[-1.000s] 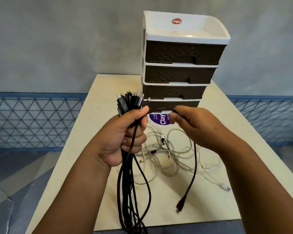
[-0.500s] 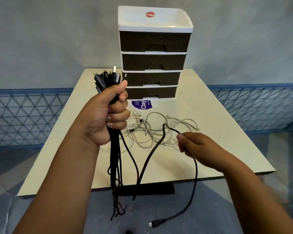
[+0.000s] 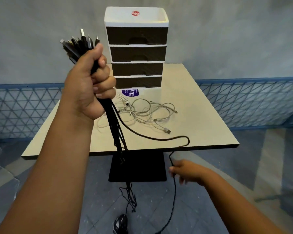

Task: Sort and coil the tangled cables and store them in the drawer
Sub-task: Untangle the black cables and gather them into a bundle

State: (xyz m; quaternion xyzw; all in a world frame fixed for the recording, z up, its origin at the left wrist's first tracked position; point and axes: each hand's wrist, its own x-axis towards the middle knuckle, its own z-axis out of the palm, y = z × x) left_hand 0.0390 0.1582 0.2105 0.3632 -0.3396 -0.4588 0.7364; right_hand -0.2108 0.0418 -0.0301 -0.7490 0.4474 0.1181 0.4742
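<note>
Since half a second ago the right hand (image 3: pixel 186 171) has dropped from tabletop height to below the tabletop (image 3: pixel 198 105) edge, running down the loose black cable (image 3: pixel 152 138), while the left hand (image 3: pixel 90 86) has risen with its bundle.

Head view: the left hand grips the black cable bundle (image 3: pixel 116 132) in a tight fist, plugs fanning out above the thumb and tails hanging past the tabletop edge toward the floor. One black cable loops out from the fist, bends over the tabletop edge and passes through the right hand; its fingers are blurred, so I cannot tell whether they pinch it or only slide along it. White cables (image 3: pixel 142 114) lie tangled on the tabletop, just in front of the closed drawer unit (image 3: pixel 136 48).

Sorting looks to be the step in hand: black cables gathered, this one being straightened. Next probably calls for reaching its free end, then coiling the bundle.
</note>
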